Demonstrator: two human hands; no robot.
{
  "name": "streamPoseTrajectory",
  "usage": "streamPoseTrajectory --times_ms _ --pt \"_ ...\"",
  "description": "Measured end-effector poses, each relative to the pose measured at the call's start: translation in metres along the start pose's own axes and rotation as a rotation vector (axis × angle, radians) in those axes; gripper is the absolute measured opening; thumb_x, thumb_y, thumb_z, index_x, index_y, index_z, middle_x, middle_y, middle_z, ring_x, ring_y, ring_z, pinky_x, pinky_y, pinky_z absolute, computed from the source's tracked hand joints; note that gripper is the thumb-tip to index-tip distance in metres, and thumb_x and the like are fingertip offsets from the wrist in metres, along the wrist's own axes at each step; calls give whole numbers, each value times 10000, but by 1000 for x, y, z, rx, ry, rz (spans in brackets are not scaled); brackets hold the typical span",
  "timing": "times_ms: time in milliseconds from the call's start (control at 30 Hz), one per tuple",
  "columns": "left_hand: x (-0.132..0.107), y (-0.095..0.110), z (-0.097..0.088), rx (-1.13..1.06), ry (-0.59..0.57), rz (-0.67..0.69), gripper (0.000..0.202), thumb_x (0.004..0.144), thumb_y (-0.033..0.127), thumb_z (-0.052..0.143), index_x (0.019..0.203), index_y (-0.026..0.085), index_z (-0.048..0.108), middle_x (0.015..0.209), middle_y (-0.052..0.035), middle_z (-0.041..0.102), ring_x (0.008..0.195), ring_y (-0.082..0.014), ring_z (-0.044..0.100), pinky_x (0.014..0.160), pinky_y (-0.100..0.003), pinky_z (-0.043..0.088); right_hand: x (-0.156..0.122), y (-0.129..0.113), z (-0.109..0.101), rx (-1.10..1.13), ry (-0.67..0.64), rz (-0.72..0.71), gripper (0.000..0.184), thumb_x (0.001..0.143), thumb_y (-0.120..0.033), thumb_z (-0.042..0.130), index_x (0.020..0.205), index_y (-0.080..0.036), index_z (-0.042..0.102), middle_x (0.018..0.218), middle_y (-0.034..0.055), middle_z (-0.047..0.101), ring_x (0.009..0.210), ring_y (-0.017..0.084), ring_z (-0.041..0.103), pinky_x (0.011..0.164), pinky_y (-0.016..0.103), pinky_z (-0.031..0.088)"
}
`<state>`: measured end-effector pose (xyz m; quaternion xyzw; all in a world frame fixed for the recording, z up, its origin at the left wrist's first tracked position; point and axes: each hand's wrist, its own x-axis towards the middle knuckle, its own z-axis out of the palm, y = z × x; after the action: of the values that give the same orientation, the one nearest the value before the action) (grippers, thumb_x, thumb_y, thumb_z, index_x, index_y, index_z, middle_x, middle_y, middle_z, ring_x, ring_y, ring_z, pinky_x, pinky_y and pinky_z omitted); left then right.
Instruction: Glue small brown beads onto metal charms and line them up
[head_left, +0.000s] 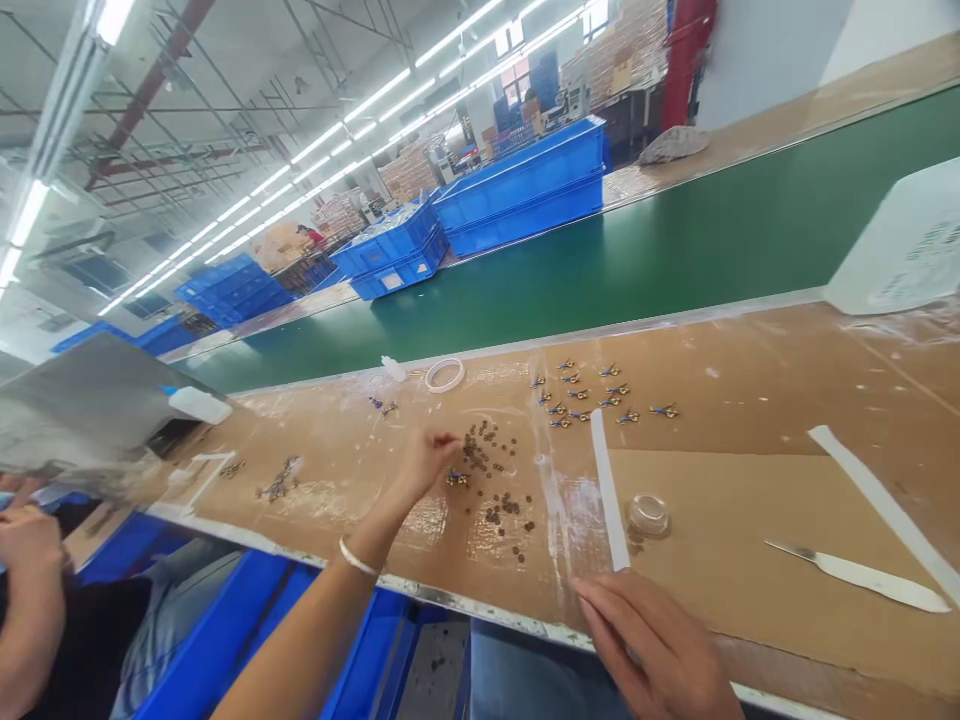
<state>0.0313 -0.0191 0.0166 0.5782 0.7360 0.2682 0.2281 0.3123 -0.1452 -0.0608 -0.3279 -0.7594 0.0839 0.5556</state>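
Observation:
My left hand point(429, 458), with a white band at the wrist, reaches over the bench with its fingers pinched together. Whatever lies between those fingertips is too small to make out. Right beside them is a loose pile of small dark round pieces point(480, 450). A small blue-and-gold piece point(457, 479) lies just below the fingers. At the bench's front edge, my right hand point(656, 645) has thumb and fingertips drawn together; anything in them cannot be made out. Several blue-and-gold pieces point(577, 394) lie in loose rows farther back.
A round clear container point(648, 515) and a white-handled knife point(877, 582) lie on brown board at right, between white strips. A tape ring point(445, 375) lies farther back. Beyond runs a green belt point(675, 240) with blue crates point(525, 190) behind. A co-worker's arm point(30, 570) shows at left.

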Motion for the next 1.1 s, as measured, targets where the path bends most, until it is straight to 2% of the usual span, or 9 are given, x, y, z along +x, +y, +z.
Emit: streamPoseTrajectory --times_ms 167,267,400,467,567,633,800,933,1100 --pt "-46 -46 1 0 48 -59 270 677 408 701 801 187 793 720 -46 741 656 -185 591 627 -276 424 -1 -1 1 12 -22 -6 212 937 -112 548 1102 -181 662 892 57 728 763 165 696 723 288 589" --pt "-46 -53 7 -44 64 -76 310 667 413 719 844 168 788 683 -32 705 618 -162 555 594 -264 398 -1 -2 1 4 -24 9 204 940 -121 553 1101 -179 663 897 59 725 771 167 693 741 289 583" --pt "-50 -49 3 -139 66 -92 272 604 408 771 697 156 731 555 9 614 543 -133 508 552 -250 372 -2 -3 1 -6 -9 9 190 942 -102 546 1089 -157 653 899 71 718 790 165 685 740 283 568" --pt "-58 -39 0 -190 67 -93 288 606 430 776 666 161 691 571 8 625 563 -136 547 568 -249 410 -2 -3 1 -10 -10 16 192 944 -88 538 1090 -148 648 909 74 713 797 158 678 746 278 562" --pt "-77 -10 5 -346 51 -78 311 641 437 785 791 174 716 703 -8 698 678 -149 630 654 -254 491 -3 -4 3 4 -16 33 204 944 -75 532 1091 -155 648 899 64 704 793 147 667 746 273 557" --pt "-89 15 17 -545 -4 -96 329 630 387 832 871 179 750 747 -13 725 710 -141 654 696 -248 517 -3 -4 4 18 -16 51 204 944 -76 531 1088 -164 644 885 56 698 787 146 657 740 274 553" --pt "-102 69 60 -831 -178 -221 310 555 348 913 753 150 782 644 -17 721 587 -114 660 645 -223 536 -3 -5 5 44 -38 139 163 953 -86 505 1029 -162 628 854 48 667 756 146 609 701 278 513" --pt "-97 86 85 -768 -180 -188 302 551 349 916 758 163 796 661 -24 743 594 -122 676 641 -224 549 -1 -5 3 22 -54 176 163 970 -124 470 972 -163 628 797 39 629 725 151 562 663 275 466" --pt "-93 96 99 -482 -145 81 159 656 317 849 765 212 802 665 6 741 603 -103 637 616 -195 518 1 -4 2 -18 -42 168 176 965 -140 464 914 -156 631 749 32 596 689 158 517 637 284 417"
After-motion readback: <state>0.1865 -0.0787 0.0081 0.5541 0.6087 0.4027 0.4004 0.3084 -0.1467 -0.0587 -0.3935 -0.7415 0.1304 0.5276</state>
